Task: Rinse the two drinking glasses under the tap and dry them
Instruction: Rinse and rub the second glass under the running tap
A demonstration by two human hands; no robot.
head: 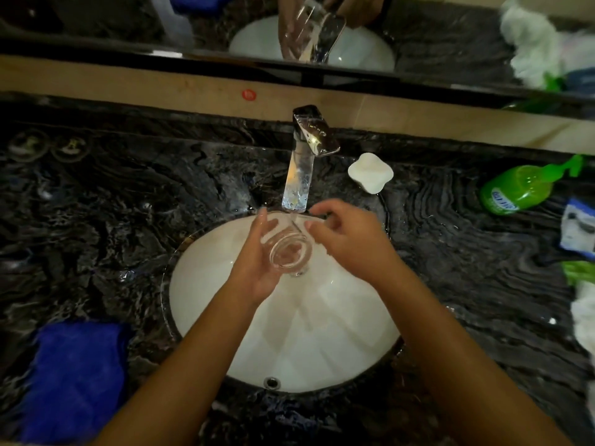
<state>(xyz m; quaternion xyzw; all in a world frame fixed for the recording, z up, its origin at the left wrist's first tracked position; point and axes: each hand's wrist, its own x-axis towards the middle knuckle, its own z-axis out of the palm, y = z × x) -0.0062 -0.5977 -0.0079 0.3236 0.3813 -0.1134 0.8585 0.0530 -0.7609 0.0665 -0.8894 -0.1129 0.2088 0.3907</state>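
- Head view: a clear drinking glass (289, 246) is held over the white sink (206, 284), just below the spout of the chrome tap (301, 175), its open mouth tilted toward the camera.
- Left hand (257, 268): the grip grasps the glass, with the fingers wrapped round its far side and the palm under it.
- Right hand (344, 236): the fingers are curled at the rim of the glass beside the spout; whether this grip pinches the rim or only touches it cannot be told.
- Water: a thin stream seems to fall from the spout into the glass, though blur leaves this uncertain.
- Bench (112, 201): dark veined stone surrounds the sink. A blue cloth (74, 381) lies at the near left. A white soap dish (370, 172) stands just right of the tap. A green bottle (518, 191) lies on its side at the far right.
- Mirror (450, 33): above the tiled ledge, it reflects the hands, the glass and the tap.
- Only one glass is in view.
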